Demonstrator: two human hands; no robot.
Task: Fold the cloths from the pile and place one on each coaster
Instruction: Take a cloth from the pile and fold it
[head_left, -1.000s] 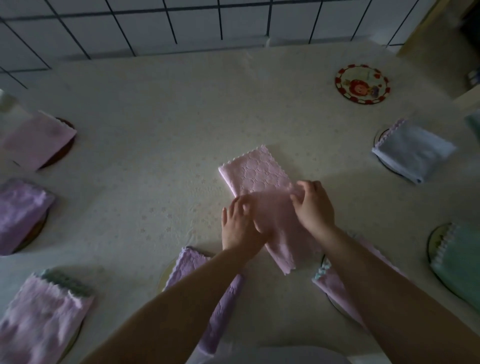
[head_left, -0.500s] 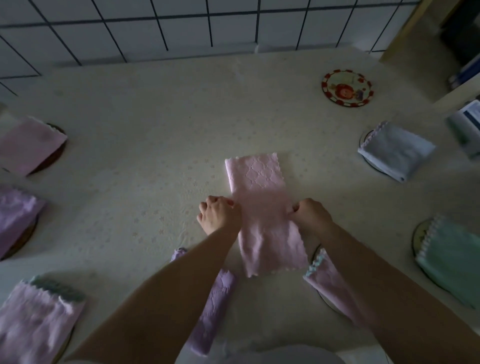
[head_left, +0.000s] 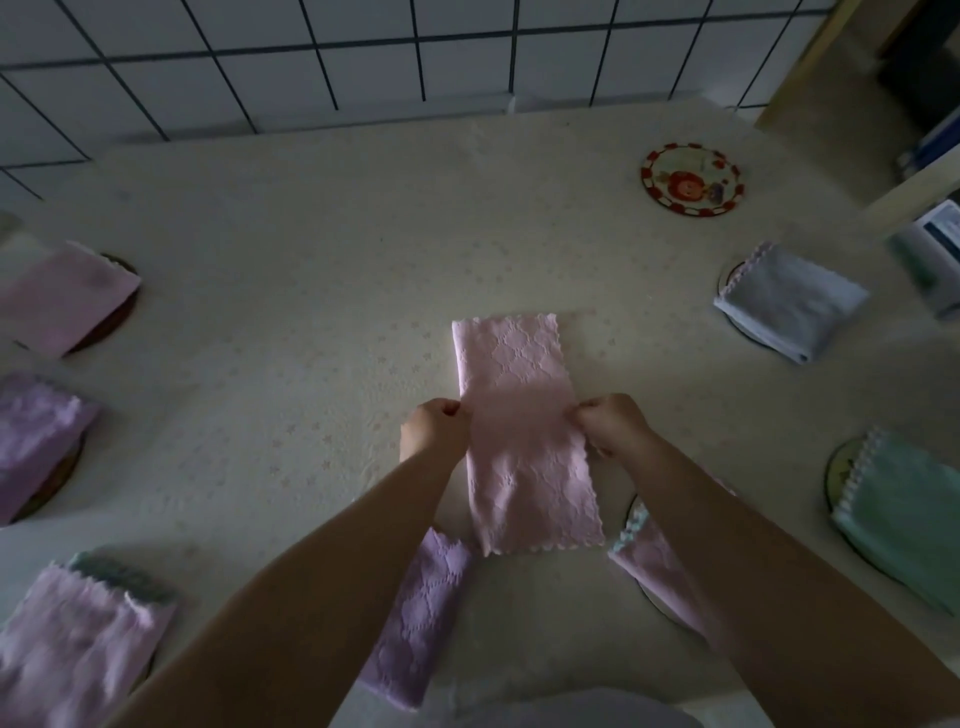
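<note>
A pink cloth (head_left: 519, 415), folded into a long strip, lies flat in the middle of the table and runs away from me. My left hand (head_left: 434, 431) pinches its left edge at mid-length. My right hand (head_left: 610, 423) pinches the right edge opposite. At the far right a round coaster (head_left: 691, 179) with a red-and-white rim and a cartoon picture lies bare. Folded cloths rest on other coasters around the table: pink (head_left: 62, 301), purple (head_left: 36, 436) and pink (head_left: 78, 649) on the left, grey-blue (head_left: 789, 301) and green (head_left: 914, 519) on the right.
A purple folded cloth (head_left: 415, 618) lies under my left forearm and a pink one (head_left: 660, 566) under my right forearm, both near the front edge. A tiled wall (head_left: 363, 57) bounds the table's far side. Boxes (head_left: 935, 260) stand at the right edge.
The pink strip has turned from slanted to straight. My hands moved off its top to its two side edges and closed on them.
</note>
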